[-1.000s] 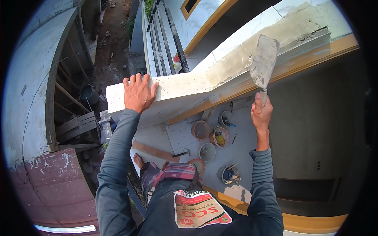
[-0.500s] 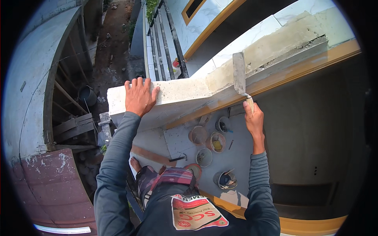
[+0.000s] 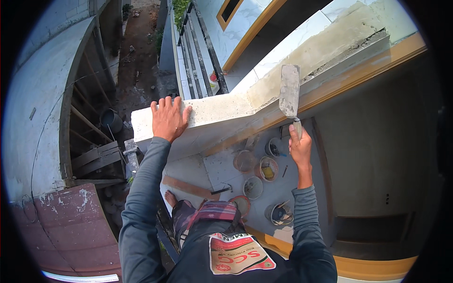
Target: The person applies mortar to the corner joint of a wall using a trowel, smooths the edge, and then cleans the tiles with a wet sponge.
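Right hand [image 3: 300,147] grips trowel [image 3: 289,92]; left hand [image 3: 168,119] flat on ledge [image 3: 222,111].

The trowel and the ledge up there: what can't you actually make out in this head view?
- Trowel handle: wrapped in the right hand.
- Ledge under the left hand: covered by the palm.
- Buckets below: contents too small to tell.
- Picture corners: black fisheye rim.

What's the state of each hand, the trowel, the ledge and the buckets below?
left hand: flat, palm down on the ledge top.
right hand: closed on the trowel handle.
trowel: blade up, flat against the ledge face, coated grey.
ledge: plastered, rough near the far end.
buckets: upright, open, on the floor below.
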The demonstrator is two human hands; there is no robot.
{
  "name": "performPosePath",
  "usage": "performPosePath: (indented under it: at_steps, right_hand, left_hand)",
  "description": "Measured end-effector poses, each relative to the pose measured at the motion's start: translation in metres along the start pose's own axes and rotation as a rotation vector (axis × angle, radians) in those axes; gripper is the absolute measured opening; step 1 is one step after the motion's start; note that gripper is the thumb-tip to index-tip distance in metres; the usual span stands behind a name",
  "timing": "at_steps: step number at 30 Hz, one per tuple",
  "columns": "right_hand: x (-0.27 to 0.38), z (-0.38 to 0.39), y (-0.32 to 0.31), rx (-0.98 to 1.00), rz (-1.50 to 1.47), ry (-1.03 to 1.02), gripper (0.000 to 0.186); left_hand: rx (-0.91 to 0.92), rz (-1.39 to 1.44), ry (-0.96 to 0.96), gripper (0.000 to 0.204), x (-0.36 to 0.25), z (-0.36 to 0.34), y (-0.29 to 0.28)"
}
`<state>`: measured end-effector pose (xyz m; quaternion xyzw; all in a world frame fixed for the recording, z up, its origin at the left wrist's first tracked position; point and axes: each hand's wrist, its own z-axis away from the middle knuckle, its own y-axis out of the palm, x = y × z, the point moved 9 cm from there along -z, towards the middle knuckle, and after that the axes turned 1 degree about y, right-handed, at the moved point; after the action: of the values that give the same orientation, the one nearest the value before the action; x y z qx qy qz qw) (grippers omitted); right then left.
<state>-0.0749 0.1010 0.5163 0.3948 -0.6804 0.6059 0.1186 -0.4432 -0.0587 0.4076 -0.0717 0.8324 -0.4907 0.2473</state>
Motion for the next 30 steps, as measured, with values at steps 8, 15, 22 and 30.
performPosePath:
  at_steps: [8,15,22,30]
  right_hand:
    - [-0.030,0.000,0.037,0.090,0.147,-0.069,0.053]
    - [-0.002,0.006,-0.004,-0.043,-0.092,0.006,0.047]
    - [-0.018,-0.001,-0.011,-0.128,-0.098,-0.078,0.043]
    - [-0.009,0.004,-0.001,-0.074,-0.081,-0.008,0.043]
  left_hand:
    - [0.017,-0.013,0.000,0.043,-0.004,-0.003,0.001]
    - [0.026,-0.015,-0.009,0.042,-0.001,-0.003,0.001]
    - [-0.010,-0.018,0.004,0.040,-0.005,-0.003,0.002]
    - [0.001,-0.005,-0.013,0.041,-0.001,-0.002,0.002]
